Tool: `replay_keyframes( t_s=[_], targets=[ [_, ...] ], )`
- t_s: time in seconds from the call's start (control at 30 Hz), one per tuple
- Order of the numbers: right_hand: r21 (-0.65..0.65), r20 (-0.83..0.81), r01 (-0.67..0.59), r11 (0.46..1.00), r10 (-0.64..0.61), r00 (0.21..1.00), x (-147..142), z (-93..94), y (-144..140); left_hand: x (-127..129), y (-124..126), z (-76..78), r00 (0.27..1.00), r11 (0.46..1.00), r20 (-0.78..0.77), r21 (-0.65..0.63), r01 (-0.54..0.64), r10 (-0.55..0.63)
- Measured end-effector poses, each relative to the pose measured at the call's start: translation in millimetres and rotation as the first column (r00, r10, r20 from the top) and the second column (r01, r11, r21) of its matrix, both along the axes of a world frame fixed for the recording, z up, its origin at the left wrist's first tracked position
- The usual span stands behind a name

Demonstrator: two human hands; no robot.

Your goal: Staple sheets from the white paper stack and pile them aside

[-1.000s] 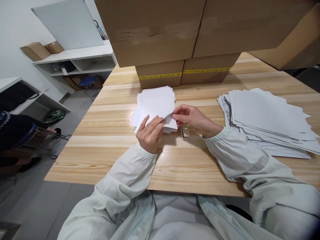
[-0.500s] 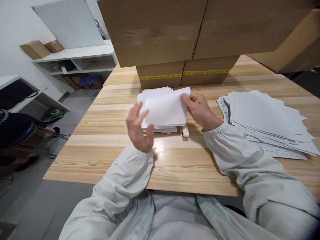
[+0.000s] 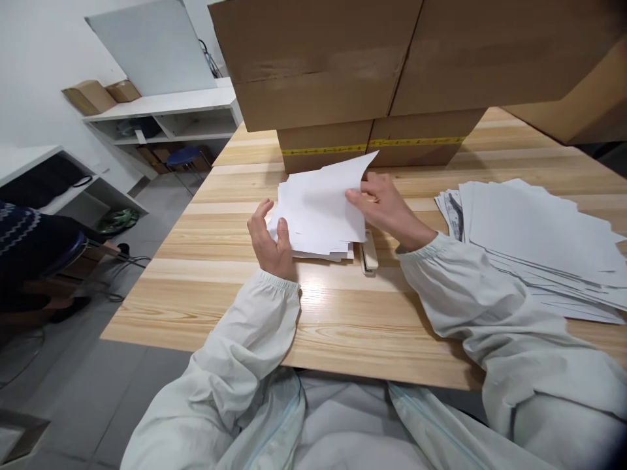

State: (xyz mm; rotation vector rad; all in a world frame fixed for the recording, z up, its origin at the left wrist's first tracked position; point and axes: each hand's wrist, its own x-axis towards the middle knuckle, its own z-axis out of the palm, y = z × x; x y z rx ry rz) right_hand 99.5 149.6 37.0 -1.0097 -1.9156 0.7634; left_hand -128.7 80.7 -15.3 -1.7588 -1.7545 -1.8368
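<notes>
My right hand [image 3: 385,205] pinches the right side of a white paper sheet [image 3: 328,205], whose upper right corner bends upward. Beneath that sheet lies a stack of white papers [image 3: 337,256], its lower edge uneven. At the stack's left side is my left hand [image 3: 272,241], thumb and fingers apart, with the paper's edge between them; it does not grip the sheet. A white stapler [image 3: 369,254] lies on the table just right of the stack, its far end hidden under the paper and my right hand.
Fanned white sheets [image 3: 529,225], some printed, lie on the wooden table [image 3: 206,281] at right. Cardboard boxes [image 3: 323,65] are stacked at the back. To the left are white shelves [image 3: 161,104], a blue stool [image 3: 183,156] and a seated person [image 3: 34,254] partly in view.
The paper in my right hand has come down flatter over the stack, its right corner still raised. My left hand has lowered slightly beside the stack's left edge. The view has shifted a little.
</notes>
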Motion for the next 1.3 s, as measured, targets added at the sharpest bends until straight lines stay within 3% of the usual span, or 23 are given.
replay_keyframes(
  t_s=[0.07,0.13,0.23,0.3,0.33,0.4,0.5,0.57,0.67,0.8,0.87,0.93,1.07,1.3],
  targets=[
    [-0.016,-0.085,0.027,1.000,-0.029,0.996,9,11.0,-15,-3,2,4.2,0.983,0.995,0.156,-0.016,0.095,-0.091],
    [-0.124,-0.210,-0.013,0.992,-0.013,0.978,16,17.1,-28,-7,3,11.6,0.905,0.960,0.357,-0.069,0.271,-0.230],
    [-0.287,-0.313,-0.108,0.952,0.013,0.950,24,14.6,-43,-9,2,23.5,0.699,0.784,0.590,-0.171,0.596,-0.403],
    [-0.369,-0.302,-0.146,0.918,0.030,0.953,25,8.9,-49,-7,1,25.8,0.607,0.666,0.656,-0.208,0.717,-0.449],
    [-0.403,-0.285,-0.164,0.900,0.047,0.957,24,6.2,-52,-4,0,24.4,0.594,0.644,0.662,-0.214,0.735,-0.458],
    [-0.433,-0.242,-0.174,0.884,0.072,0.968,20,2.2,-56,3,-1,17.0,0.621,0.675,0.631,-0.201,0.710,-0.465],
    [-0.358,-0.158,-0.088,0.929,0.033,0.987,11,-0.8,-60,13,-2,3.1,0.692,0.767,0.549,-0.135,0.628,-0.469],
    [-0.285,-0.127,-0.044,0.957,0.008,0.992,8,-2.3,-61,17,-4,-1.8,0.709,0.794,0.528,-0.103,0.599,-0.467],
    [-0.203,-0.077,-0.030,0.979,0.015,0.997,5,-4.3,-63,20,-9,0.1,0.729,0.819,0.511,-0.083,0.568,-0.454],
    [-0.012,0.092,-0.008,1.000,0.009,0.996,-2,-6.8,-76,23,-18,10.1,0.849,0.881,0.336,-0.098,0.462,-0.408],
    [0.032,0.182,-0.100,0.994,0.093,0.979,-8,-9.2,-86,25,-23,12.9,0.855,0.856,0.271,-0.157,0.493,-0.442],
    [0.035,0.273,-0.176,0.984,0.160,0.949,-14,-12.6,-96,29,-26,13.0,0.804,0.794,0.301,-0.189,0.577,-0.513],
    [0.031,0.391,-0.172,0.985,0.146,0.909,-19,-19.6,-105,33,-29,9.8,0.693,0.700,0.395,-0.154,0.697,-0.603],
    [0.033,0.382,-0.202,0.979,0.174,0.908,-17,-19.7,-104,35,-29,7.0,0.709,0.712,0.417,-0.181,0.679,-0.569]
  ],
)
